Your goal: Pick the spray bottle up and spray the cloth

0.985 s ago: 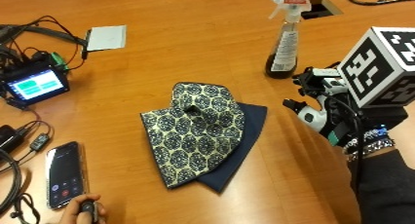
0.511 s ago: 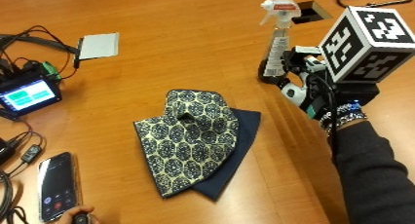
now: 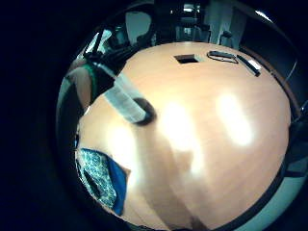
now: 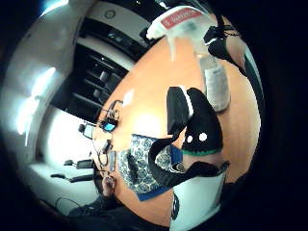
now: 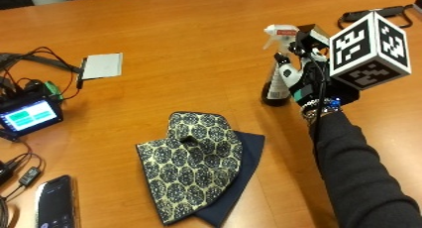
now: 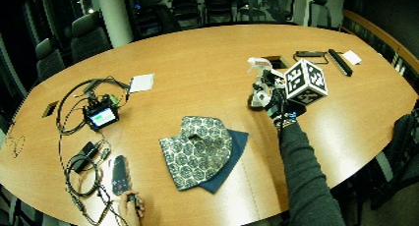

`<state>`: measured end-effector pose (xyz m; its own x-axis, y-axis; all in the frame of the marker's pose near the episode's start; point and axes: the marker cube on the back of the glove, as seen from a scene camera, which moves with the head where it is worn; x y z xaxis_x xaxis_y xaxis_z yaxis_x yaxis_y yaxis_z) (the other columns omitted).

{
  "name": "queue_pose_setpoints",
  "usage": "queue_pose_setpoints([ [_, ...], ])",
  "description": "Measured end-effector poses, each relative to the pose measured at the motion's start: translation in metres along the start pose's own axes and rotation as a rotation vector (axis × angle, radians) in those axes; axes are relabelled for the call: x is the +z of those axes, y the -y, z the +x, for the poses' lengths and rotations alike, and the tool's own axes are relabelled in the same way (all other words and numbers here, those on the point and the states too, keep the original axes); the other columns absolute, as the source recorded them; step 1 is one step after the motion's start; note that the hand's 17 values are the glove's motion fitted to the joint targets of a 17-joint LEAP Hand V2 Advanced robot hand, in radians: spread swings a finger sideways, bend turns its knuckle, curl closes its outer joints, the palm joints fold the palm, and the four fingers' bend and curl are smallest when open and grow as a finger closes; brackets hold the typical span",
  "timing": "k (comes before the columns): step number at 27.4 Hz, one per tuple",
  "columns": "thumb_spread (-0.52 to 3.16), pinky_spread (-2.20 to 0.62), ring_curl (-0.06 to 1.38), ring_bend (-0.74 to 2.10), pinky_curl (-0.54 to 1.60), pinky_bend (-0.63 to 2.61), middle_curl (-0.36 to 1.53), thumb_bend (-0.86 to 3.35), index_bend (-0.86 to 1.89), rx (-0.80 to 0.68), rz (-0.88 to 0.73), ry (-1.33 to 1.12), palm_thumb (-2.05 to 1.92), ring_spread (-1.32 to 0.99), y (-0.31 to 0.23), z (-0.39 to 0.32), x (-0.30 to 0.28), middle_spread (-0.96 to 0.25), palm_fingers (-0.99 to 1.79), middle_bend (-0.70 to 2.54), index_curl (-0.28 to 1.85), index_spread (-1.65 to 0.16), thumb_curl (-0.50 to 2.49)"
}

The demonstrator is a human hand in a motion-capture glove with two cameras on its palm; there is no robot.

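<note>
On the table [image 5: 198,39], the patterned cloth [image 5: 191,168] lies left of the spray bottle [image 5: 277,74]. The thumb-side palm view alone shows its red-labelled white trigger head. The right hand [image 5: 306,72] curls round the upright bottle.

Spray bottle [image 5: 278,77] upright on table [image 5: 184,49], far-right side of the outside view, right hand [image 5: 310,72] up against it. Cloth [image 5: 198,173] flat on table, nearer the camera & left of bottle, apart from it. Small screen device [image 5: 26,116] w/ cables at left edge. Paper card [image 5: 103,66] beyond it, toward table centre. Phone [image 5: 56,208] near left corner, in front of the screen device.
</note>
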<state>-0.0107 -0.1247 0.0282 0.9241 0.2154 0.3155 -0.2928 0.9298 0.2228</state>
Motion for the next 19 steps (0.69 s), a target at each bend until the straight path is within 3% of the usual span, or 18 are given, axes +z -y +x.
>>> queue_pose_setpoints([
  [10, 1.3, 0.07, 0.36, 0.42, 0.32, 0.24, 0.35, 0.13, 0.14, 0.184, 0.093, 0.127, 0.68, -0.1, 0.002, 0.019, 0.024, -0.09, 0.93, 0.19, 0.3, -0.3, 0.31],
  [19, 1.26, 0.07, 0.37, 0.43, 0.33, 0.23, 0.37, 0.11, 0.11, 0.252, 0.13, 0.212, 0.74, -0.1, -0.005, 0.031, 0.048, -0.09, 0.92, 0.2, 0.29, -0.27, 0.35],
])
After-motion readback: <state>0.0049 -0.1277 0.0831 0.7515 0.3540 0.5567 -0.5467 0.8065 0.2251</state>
